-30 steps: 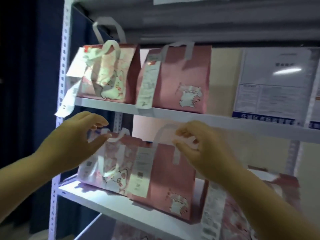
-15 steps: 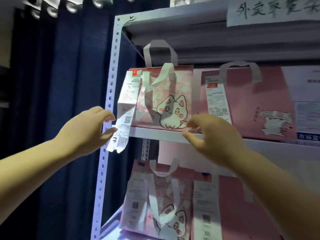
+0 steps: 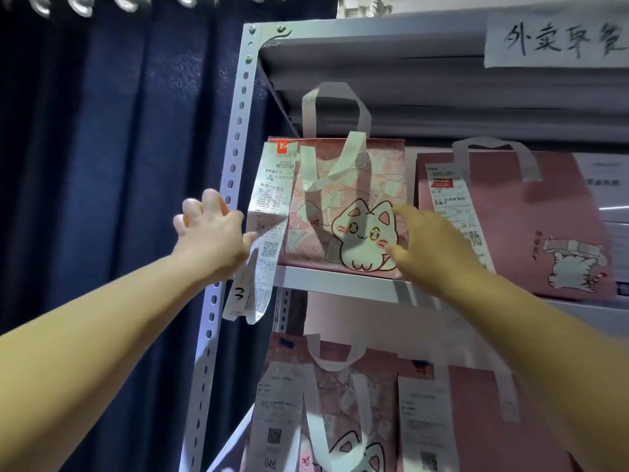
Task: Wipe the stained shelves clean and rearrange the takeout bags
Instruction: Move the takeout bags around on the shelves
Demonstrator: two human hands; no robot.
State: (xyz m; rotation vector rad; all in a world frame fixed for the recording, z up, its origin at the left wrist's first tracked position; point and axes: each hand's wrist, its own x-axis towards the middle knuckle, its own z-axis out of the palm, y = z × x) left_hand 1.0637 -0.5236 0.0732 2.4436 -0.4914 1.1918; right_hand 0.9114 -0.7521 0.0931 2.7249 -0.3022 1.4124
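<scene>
The shelf frame (image 3: 235,172) is painted metal with holes. The bag (image 3: 347,212) looks like soft matt cloth, its receipt (image 3: 269,212) thin paper.

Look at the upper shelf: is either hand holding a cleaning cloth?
No: both the left hand and right hand are bare and open beside the cat bag.

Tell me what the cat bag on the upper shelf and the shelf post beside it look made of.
Cat bag: probably non-woven fabric or coated paper, matte pink print, with limp flat strap handles. Shelf post: painted metal, pale grey, with punched holes and bolts at its top corner.
</scene>
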